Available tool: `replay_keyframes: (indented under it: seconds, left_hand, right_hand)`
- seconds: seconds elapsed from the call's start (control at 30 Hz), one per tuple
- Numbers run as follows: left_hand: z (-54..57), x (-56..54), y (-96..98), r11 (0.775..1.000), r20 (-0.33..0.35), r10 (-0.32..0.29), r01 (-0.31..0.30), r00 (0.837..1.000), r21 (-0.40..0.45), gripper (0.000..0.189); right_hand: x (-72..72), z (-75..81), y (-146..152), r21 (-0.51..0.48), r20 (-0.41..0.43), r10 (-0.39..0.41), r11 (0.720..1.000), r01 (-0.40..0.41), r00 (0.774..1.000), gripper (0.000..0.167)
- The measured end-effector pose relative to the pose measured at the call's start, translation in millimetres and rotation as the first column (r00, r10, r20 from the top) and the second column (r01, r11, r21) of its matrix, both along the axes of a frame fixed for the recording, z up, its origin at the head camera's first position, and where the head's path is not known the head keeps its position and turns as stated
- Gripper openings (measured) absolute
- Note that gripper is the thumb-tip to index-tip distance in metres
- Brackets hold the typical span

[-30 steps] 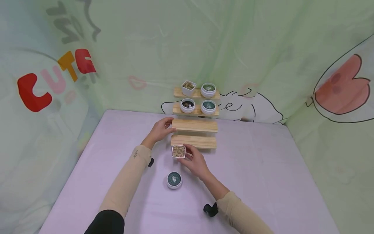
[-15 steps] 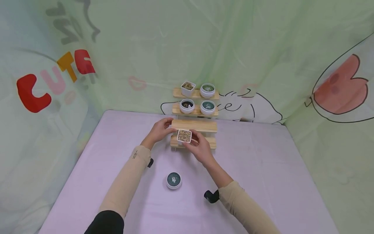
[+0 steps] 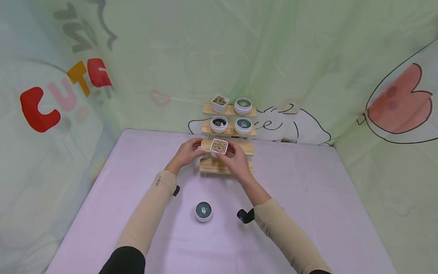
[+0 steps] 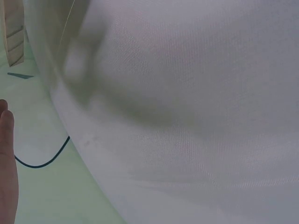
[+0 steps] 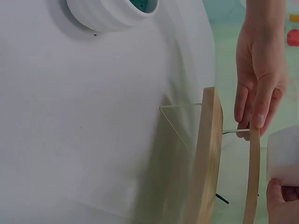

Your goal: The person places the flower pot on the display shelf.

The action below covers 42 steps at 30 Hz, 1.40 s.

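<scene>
My right hand (image 3: 237, 160) pinches a small square white pot (image 5: 282, 154) filled with tan grit, close over the third wooden step of a tiered display stand. At that same step's left end, my left hand (image 3: 187, 153) grips the board (image 5: 253, 172), thumb on one face and fingers on the other in the right wrist view. Only part of the left hand (image 4: 7, 163) enters the left wrist view. Below the stand, a round white pot (image 3: 203, 211) with a dark green filling rests on the lilac cloth.
On the top step (image 3: 231, 110) stand a square pot (image 3: 220, 103) and a round pot (image 3: 243, 105). Two more round pots sit on the second step. The lowest step (image 3: 213, 166) lies under my right hand. Printed green curtain (image 3: 164, 57) hangs behind the table.
My right hand has carried the square pot upward from in front of the lowest step to over the third one. The left hand has stayed at the board's end.
</scene>
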<state>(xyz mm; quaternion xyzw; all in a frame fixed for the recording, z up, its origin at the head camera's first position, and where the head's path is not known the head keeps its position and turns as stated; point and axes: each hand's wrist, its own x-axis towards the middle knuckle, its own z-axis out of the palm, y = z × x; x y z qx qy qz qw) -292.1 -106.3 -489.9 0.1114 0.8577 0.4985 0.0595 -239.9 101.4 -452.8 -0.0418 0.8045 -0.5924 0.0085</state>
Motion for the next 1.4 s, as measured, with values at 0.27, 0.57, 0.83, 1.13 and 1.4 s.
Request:
replay_keyframes:
  seconds: [0.27,0.57,0.83,1.13,1.4]
  left_hand:
    - [0.0,-0.2,-0.5,1.0,0.008,-0.003,0.003,1.0,0.0,0.062]
    - [0.6,-1.9,-0.8,1.0,0.013,-0.009,0.009,1.0,0.0,0.062]
    - [1.1,-1.6,-1.0,1.0,0.019,-0.009,0.009,1.0,-0.003,0.062]
    - [1.3,-0.6,-0.3,1.0,0.019,-0.004,0.004,1.0,-0.006,0.062]
    - [0.8,-0.8,-1.1,1.0,0.02,-0.011,0.011,1.0,-0.007,0.063]
  right_hand:
    - [-9.1,-0.1,-2,0.021,0.015,-0.022,1.0,0.021,1.0,0.061]
    - [-18.1,-2.4,-4,0.003,0.041,-0.025,1.0,0.025,0.999,0.068]
    - [-23.3,-4.0,-5,-0.022,0.043,0.002,1.0,-0.001,0.999,0.071]
    - [-25.6,-3.7,-7,-0.012,0.041,-0.001,1.0,0.002,0.999,0.069]
    - [-24.6,-4.9,-7,-0.044,0.023,0.009,0.999,-0.008,1.0,0.068]
